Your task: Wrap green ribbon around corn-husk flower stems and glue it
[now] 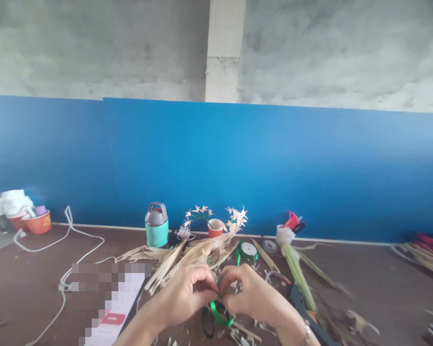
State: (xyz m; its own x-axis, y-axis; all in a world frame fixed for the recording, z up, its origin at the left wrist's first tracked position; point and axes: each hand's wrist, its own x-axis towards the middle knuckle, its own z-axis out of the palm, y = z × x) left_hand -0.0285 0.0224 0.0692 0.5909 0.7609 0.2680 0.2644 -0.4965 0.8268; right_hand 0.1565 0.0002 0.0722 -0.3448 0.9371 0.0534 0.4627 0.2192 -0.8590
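My left hand (pixel 189 294) and my right hand (pixel 244 294) meet over the table, the fingertips of both pinched together. Between and below them hangs a curl of green ribbon (pixel 222 317), which both seem to grip; the pinch point itself is partly hidden by the fingers. Just under the ribbon is a dark oval loop (pixel 208 323), whose kind I cannot make out. Beyond my hands lie dried pale husks (pixel 202 249) and a ribbon spool (pixel 248 251) with green ribbon on it.
A turquoise flask (pixel 157 230), a paper cup (pixel 215 229) with pale flowers, and a tape roll (pixel 270 246) stand along the blue partition (pixel 274 168). Right are a green stalk (pixel 299 276) and a black tool (pixel 302 305). Left are a white cable (pixel 65 276) and a partly pixelated screen (pixel 115 312).
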